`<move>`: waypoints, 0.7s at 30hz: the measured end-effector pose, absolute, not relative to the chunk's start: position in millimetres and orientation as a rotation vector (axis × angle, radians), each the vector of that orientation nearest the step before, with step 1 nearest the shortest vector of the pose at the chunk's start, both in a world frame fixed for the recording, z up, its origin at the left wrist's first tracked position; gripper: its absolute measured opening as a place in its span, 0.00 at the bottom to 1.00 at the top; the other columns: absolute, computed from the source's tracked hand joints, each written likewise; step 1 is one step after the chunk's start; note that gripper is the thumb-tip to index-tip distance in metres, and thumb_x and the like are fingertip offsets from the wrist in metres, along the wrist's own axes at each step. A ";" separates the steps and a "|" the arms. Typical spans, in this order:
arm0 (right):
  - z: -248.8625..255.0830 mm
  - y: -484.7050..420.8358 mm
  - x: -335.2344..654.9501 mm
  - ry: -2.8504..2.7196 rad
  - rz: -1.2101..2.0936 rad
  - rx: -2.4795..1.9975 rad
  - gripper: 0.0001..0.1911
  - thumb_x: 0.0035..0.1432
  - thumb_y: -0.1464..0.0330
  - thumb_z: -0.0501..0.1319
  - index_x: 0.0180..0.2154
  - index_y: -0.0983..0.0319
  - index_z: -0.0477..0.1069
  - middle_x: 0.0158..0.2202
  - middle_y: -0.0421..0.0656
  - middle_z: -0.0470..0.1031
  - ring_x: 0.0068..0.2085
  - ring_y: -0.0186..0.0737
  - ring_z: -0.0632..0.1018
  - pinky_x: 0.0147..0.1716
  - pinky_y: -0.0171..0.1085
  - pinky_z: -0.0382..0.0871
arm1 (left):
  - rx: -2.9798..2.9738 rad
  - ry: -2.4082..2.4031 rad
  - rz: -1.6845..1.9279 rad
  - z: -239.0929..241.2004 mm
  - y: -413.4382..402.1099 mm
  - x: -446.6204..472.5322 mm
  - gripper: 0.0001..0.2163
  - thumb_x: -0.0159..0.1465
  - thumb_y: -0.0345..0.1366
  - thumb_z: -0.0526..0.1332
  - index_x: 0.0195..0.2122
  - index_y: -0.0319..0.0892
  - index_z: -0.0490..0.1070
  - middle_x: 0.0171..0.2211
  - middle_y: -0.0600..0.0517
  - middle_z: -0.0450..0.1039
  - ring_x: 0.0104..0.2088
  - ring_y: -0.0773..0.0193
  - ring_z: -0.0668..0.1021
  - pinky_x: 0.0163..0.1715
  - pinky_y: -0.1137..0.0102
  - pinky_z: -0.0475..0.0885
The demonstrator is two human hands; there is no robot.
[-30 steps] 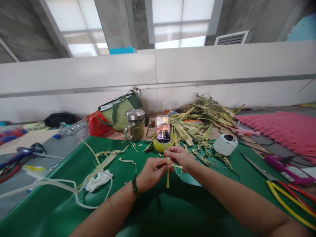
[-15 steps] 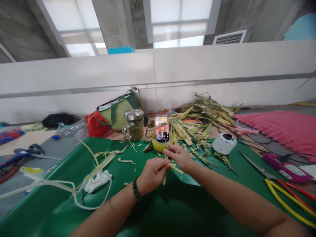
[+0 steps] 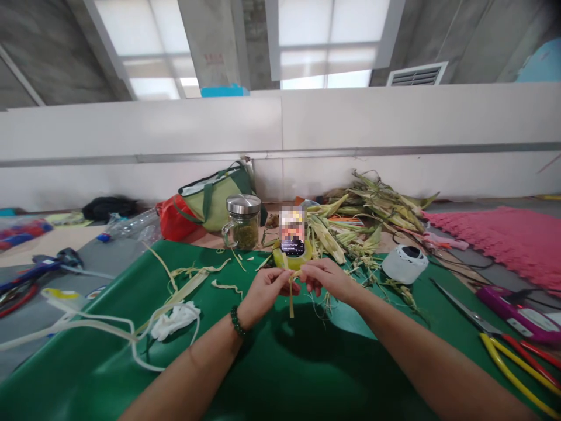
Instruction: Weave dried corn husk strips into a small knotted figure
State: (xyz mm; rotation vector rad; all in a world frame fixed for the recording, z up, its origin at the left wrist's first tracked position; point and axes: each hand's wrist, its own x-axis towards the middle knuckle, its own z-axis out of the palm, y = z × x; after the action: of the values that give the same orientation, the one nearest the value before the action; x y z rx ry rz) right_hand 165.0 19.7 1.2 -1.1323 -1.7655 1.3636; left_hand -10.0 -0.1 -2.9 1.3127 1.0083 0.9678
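Between my hands is a narrow, pale corn husk strip (image 3: 291, 304), one end hanging down and another part standing upward. My left hand (image 3: 269, 292), with a dark green bead bracelet at the wrist, pinches the strip near its middle. From the other side, my right hand (image 3: 326, 279) is closed on the same piece with thumb and fingertips; its exact hold is small and hard to make out. Just behind the fingers, a phone (image 3: 292, 231) with a lit screen leans on a yellow roll of tape (image 3: 280, 258).
Green sheet (image 3: 175, 386) lies beneath my arms. Corn husks (image 3: 385, 202) are heaped at the back right. A glass jar (image 3: 244, 228), a green bag (image 3: 219, 202), a white roll (image 3: 404, 264), long scissors (image 3: 486, 327), a purple glue gun (image 3: 517, 313) and white cord (image 3: 131, 333) surround the work.
My right hand has lowered slightly and come level with my left. The strip, earlier angled off to the right, now runs nearly upright between my fingers. The whole view has shifted a little.
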 end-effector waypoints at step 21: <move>2.6 0.4 168.0 -2.101 0.546 -0.964 0.23 0.62 0.62 0.51 0.16 0.63 0.62 0.15 0.37 0.62 0.18 0.29 0.63 0.20 0.31 0.53 | 1.303 0.995 0.860 3.6 3.6 -22.3 0.21 0.47 0.52 0.68 0.26 0.35 0.76 0.20 0.48 0.78 0.23 0.62 0.78 0.29 0.70 0.73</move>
State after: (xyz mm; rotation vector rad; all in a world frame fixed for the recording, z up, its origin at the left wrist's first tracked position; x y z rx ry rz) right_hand 168.0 0.4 2.6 -0.9644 -2.1013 0.5458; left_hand -22.3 3.6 3.6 1.3034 0.9952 0.8603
